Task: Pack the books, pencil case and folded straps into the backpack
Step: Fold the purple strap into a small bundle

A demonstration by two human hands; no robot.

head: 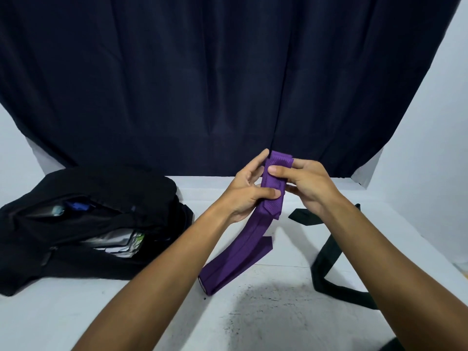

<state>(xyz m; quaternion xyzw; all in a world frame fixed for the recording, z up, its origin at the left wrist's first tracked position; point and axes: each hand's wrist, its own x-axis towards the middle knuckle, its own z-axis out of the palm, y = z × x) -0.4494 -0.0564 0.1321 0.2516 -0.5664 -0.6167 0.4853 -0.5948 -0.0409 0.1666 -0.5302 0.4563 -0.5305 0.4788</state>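
Both hands up over the table (266,320): left hand (249,192) and right hand (302,184) pinch the purple strap (272,188), half folded, its tail trailing to the tabletop. Folding step. Next, probably: finish the folds, then carry it left into the open backpack (83,224). Black strap (326,262) lies unfolded at right.

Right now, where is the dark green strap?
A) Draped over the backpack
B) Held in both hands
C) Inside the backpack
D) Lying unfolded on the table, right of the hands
D: the dark green strap lies loose on the white table under the right forearm, while both hands, left hand and right hand, pinch the purple strap; the backpack sits far left.
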